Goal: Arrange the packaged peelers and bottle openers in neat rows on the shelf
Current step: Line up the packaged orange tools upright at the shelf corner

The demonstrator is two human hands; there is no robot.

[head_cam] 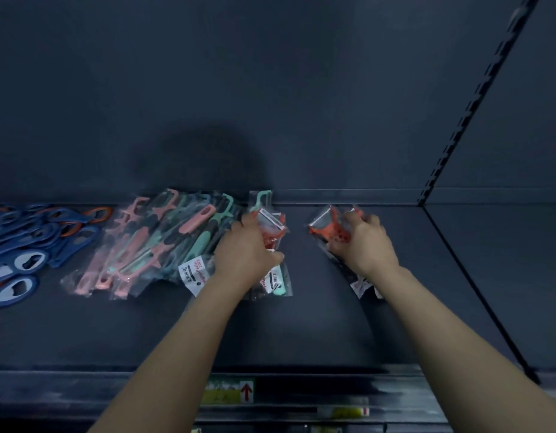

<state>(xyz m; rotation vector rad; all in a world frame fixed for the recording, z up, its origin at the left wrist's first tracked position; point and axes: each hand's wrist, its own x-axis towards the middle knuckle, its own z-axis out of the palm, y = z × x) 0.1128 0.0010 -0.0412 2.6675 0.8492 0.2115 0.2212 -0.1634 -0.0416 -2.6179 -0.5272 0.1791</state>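
Bottle openers (20,242) cut off at left edge; shelf-edge labels (230,392) blurred.

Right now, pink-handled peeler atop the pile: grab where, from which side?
I'd pinch the pink-handled peeler across its handle, from above and the front. It lies flat and diagonal atop the peeler pile, handle exposed; the left hand, holding a red peeler pack, crowds its right side.

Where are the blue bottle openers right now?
In the head view, the blue bottle openers lie heaped at the far left of the shelf, beside the pink and teal packaged peelers.
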